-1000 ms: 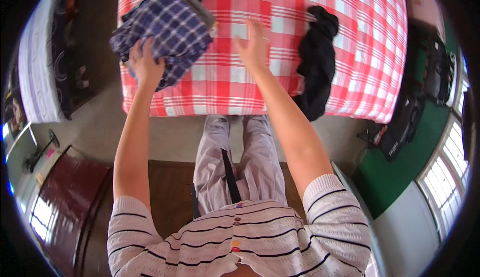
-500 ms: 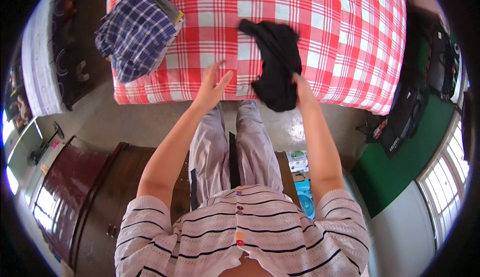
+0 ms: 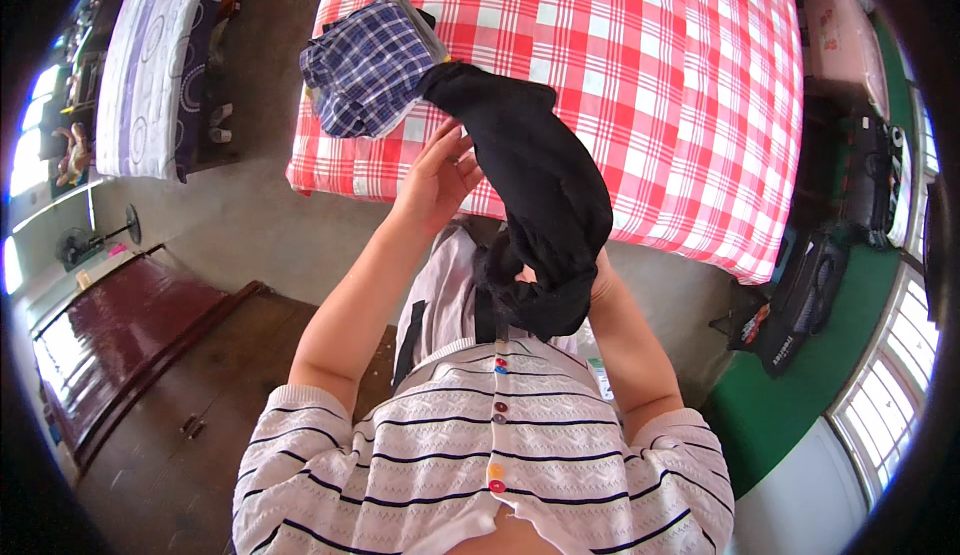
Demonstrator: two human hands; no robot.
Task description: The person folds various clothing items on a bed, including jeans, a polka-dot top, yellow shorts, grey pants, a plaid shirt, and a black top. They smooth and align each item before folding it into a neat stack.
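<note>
A black garment (image 3: 545,175) hangs stretched in front of me, from the edge of the folded pile down toward my lap; its exact kind is unclear. My right hand (image 3: 600,283) grips its near, bunched end, with some fingers showing through a gap in the cloth. Beside its left edge, my left hand (image 3: 437,177) is open, fingers stretched toward the cloth. The upper end of the garment reaches the pile of folded clothes, topped by a blue plaid garment (image 3: 365,67), on the bed's near left corner. Under it lies the red-and-white checked bedcover (image 3: 690,125).
On the far left is another bed (image 3: 150,75) with a white and purple sheet. A dark red glossy wooden piece (image 3: 130,305) and a black fan (image 3: 100,238) stand at the left. Black bags (image 3: 805,300) and a pink box (image 3: 845,50) line the right wall.
My right hand has drawn the black garment nearer to my body, and it now hangs longer. My left hand has come up close to its left edge. The view has shifted.
</note>
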